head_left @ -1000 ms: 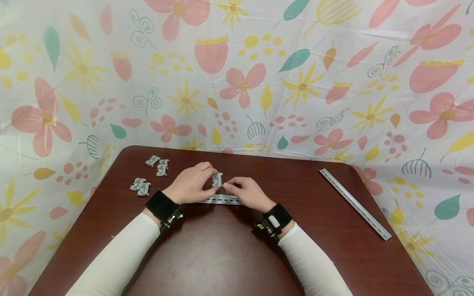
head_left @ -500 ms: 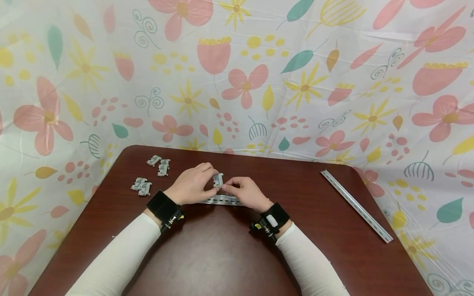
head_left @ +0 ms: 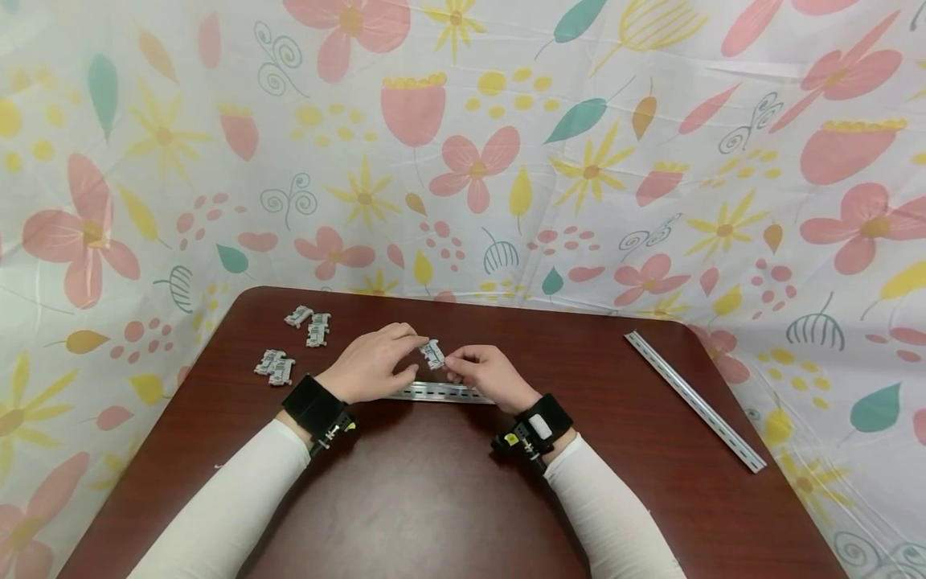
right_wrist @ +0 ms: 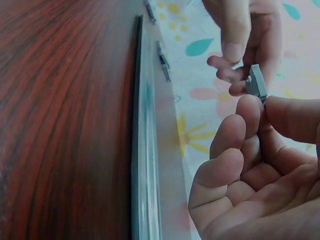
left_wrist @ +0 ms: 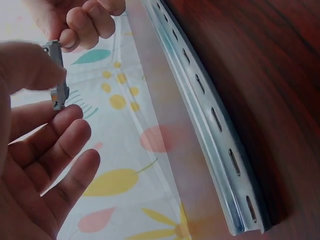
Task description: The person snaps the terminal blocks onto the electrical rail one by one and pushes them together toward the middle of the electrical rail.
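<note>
A small grey terminal block (head_left: 432, 354) is held above the table, tilted, between the two hands. My right hand (head_left: 490, 376) pinches its lower end between thumb and index finger; the right wrist view shows this grip on the terminal block (right_wrist: 257, 82). My left hand (head_left: 372, 362) is at the block's other side, its index fingertip by the upper corner and its thumb spread away. From the left wrist camera, the left thumb overlaps part of the terminal block (left_wrist: 59, 95). Below both hands lies a slotted metal DIN rail (head_left: 437, 392), its left end hidden behind the left hand.
Several more terminal blocks lie at the table's left, some in a back group (head_left: 317, 330) and some in a nearer group (head_left: 275, 367). A second DIN rail (head_left: 694, 400) lies slanted at the right. Behind the brown table (head_left: 405, 498) hangs a flowered curtain (head_left: 477, 96).
The terminal block has tilted and shifted slightly right with the right hand. The left thumb has come away from its lower edge. The rails and other blocks have stayed in place.
</note>
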A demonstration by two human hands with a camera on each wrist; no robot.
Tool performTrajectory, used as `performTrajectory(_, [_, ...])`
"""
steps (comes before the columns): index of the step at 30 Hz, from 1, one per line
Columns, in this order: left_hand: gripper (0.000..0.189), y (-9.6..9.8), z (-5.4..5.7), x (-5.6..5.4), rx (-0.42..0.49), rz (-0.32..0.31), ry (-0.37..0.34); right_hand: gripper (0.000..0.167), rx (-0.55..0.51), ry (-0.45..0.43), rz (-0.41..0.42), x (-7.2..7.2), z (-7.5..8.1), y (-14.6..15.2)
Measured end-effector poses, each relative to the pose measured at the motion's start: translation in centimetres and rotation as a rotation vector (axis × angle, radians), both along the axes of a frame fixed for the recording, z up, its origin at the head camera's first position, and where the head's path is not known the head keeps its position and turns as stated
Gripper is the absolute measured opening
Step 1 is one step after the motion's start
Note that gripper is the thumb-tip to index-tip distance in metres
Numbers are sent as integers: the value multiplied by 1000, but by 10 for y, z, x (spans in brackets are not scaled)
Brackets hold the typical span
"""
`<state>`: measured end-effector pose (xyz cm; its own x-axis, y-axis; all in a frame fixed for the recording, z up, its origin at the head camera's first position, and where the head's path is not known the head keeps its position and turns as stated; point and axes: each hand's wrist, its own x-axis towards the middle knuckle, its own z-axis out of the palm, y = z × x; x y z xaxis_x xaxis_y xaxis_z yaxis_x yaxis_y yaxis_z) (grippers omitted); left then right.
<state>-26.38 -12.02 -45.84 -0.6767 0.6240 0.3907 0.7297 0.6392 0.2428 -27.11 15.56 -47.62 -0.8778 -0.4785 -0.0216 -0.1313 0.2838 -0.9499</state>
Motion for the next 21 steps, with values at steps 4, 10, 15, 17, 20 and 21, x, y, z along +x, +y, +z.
performTrajectory(4, [37,1,0,-1,29,-16,54,39,-69,-48,17,-1,0,1])
performTrajectory(10, [27,1,2,-2,108,-52,128,43,-216,-173,59,1,0,0])
performTrajectory(15, [23,1,4,-1,148,-69,162,43,-266,-231,79,1,-1,0])
performTrajectory(17, [21,1,5,0,163,-75,168,44,-266,-235,82,1,-1,0])
performTrajectory(20, [19,0,5,0,186,-83,171,44,-264,-233,85,1,-3,1])
performTrajectory(21, [19,0,5,-1,192,-86,168,44,-264,-234,86,1,-3,1])
